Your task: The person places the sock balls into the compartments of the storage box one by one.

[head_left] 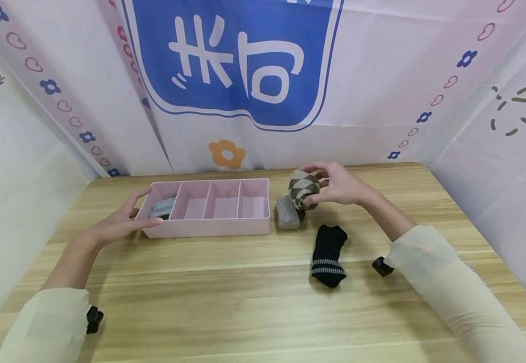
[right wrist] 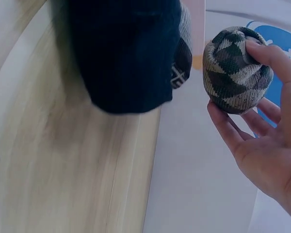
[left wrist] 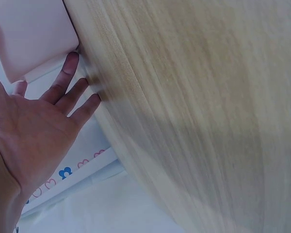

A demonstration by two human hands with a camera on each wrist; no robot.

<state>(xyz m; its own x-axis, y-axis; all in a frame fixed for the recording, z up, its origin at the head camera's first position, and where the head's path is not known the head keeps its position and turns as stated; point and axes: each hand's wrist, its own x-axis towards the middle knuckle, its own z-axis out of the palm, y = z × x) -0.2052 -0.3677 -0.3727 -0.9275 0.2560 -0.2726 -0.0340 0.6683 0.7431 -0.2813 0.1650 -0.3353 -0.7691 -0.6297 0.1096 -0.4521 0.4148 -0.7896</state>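
Note:
In the head view my right hand [head_left: 337,184] pinches a balled pair of socks [head_left: 303,187] with a beige and dark diamond pattern. The right wrist view shows this sock ball [right wrist: 237,73] between thumb and fingers. Just below it on the table lies a rolled grey sock pair [head_left: 287,214]. Nearer lies a black sock pair [head_left: 328,257] with striped cuffs. My left hand [head_left: 120,219] spreads across the left end of a pink divided box [head_left: 208,228], thumb at its front wall. Grey-blue socks [head_left: 162,207] sit in the leftmost compartment; the other compartments show bare floors.
The wooden table [head_left: 190,302] backs onto a white printed cloth [head_left: 367,101] with a blue emblem. White cloth sides [head_left: 508,176] stand along the table's left and right edges.

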